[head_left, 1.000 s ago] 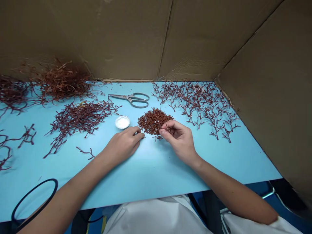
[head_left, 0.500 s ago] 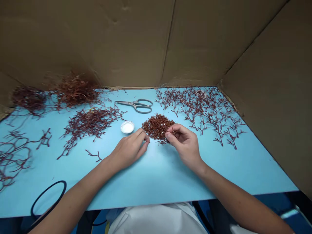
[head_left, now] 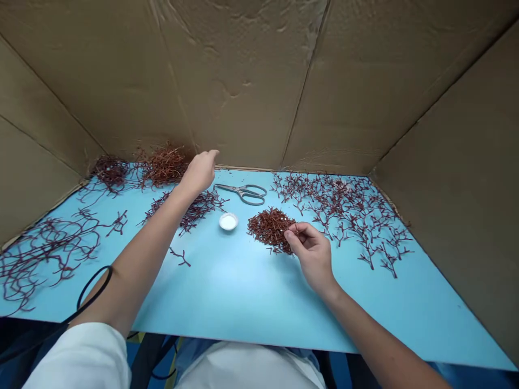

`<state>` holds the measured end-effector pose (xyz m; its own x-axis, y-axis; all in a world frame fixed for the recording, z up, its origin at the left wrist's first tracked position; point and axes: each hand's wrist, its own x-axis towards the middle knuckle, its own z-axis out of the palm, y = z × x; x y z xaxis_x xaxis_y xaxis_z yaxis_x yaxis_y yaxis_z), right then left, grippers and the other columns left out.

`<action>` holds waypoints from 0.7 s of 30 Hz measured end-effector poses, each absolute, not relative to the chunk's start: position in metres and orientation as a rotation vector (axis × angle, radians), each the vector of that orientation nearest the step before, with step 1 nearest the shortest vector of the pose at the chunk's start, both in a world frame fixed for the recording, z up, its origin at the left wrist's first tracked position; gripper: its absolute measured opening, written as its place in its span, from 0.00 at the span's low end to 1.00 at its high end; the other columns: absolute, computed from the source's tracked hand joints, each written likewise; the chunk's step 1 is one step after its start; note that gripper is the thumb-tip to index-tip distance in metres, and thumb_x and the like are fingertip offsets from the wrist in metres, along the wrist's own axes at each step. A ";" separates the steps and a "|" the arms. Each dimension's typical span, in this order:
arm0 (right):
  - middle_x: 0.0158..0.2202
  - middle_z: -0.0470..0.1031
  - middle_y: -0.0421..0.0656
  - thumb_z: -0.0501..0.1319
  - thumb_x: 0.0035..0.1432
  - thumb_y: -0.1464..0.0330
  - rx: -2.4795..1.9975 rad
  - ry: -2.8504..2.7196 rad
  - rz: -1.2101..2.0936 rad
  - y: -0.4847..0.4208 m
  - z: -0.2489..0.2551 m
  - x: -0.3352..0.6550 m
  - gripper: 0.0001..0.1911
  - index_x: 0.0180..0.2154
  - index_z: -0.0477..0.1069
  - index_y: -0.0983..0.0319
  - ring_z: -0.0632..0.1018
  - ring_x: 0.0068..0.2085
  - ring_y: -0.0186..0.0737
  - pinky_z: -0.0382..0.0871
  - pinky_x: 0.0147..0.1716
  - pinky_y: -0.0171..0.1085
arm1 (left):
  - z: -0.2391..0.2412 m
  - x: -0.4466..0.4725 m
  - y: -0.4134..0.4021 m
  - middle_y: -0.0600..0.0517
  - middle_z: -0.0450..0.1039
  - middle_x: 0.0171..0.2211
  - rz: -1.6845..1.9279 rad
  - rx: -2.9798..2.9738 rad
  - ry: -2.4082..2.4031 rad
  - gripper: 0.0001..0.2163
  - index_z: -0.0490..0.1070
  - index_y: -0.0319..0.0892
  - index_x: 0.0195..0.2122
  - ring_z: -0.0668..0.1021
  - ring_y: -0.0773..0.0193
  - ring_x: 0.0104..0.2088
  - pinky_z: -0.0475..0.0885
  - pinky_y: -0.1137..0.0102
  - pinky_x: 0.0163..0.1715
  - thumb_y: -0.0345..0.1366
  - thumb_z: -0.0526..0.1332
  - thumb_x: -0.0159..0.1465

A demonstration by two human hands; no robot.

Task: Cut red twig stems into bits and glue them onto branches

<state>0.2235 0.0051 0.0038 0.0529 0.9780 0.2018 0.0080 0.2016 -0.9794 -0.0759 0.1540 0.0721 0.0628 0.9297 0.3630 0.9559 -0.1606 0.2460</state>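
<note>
My right hand (head_left: 311, 249) is over the right edge of a heap of short reddish-brown twig pieces (head_left: 268, 228). Thumb and forefinger are pinched on a small twig piece (head_left: 299, 232), mostly hidden by the fingers. My left hand (head_left: 200, 172) is raised near the back wall, between a tangled brown twig bundle (head_left: 165, 163) and the scissors (head_left: 243, 192). One of its fingers stretches to the right; the others are largely hidden, and nothing shows in it. A small white cup (head_left: 228, 221) with white contents stands left of the heap.
Branched twigs (head_left: 344, 202) spread over the back right. More branches (head_left: 198, 210) lie under my left forearm, with long stems (head_left: 52, 246) at the far left and a single twig (head_left: 180, 256) in front. Cardboard walls (head_left: 243, 81) enclose the blue table (head_left: 243, 302). A black cable (head_left: 95, 292) loops by my left arm.
My left hand has left the front of the heap and moved up and left toward the back wall. The right hand stays pinched by the heap. The camera view has shifted.
</note>
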 end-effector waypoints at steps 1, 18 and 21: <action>0.24 0.69 0.35 0.73 0.55 0.55 -1.086 -1.253 1.019 0.006 0.004 0.224 0.17 0.32 0.73 0.60 0.65 0.23 0.30 0.61 0.20 0.31 | 0.069 -0.076 0.153 0.34 0.78 0.56 -0.733 -2.249 -1.975 0.22 0.70 0.32 0.64 0.78 0.46 0.56 0.71 0.54 0.58 0.25 0.50 0.71; 0.27 0.73 0.37 0.74 0.56 0.54 -1.048 -1.234 1.032 0.003 0.008 0.224 0.18 0.32 0.72 0.59 0.67 0.25 0.30 0.64 0.22 0.32 | -0.017 0.006 0.012 0.43 0.80 0.49 -0.755 -2.832 -1.402 0.12 0.73 0.40 0.55 0.83 0.55 0.43 0.78 0.66 0.36 0.29 0.56 0.73; 0.30 0.75 0.39 0.75 0.55 0.54 -1.023 -1.221 1.030 0.003 0.006 0.223 0.18 0.31 0.72 0.58 0.69 0.25 0.31 0.66 0.22 0.32 | -0.031 0.008 0.008 0.45 0.81 0.43 -0.664 -2.804 -1.321 0.09 0.76 0.41 0.50 0.83 0.56 0.41 0.77 0.68 0.33 0.34 0.57 0.75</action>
<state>0.2232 0.0027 0.0059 0.0634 0.9728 0.2230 -0.0561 0.2265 -0.9724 0.0083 0.0075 -0.0315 0.5648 0.7431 0.3588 0.7313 -0.6522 0.1997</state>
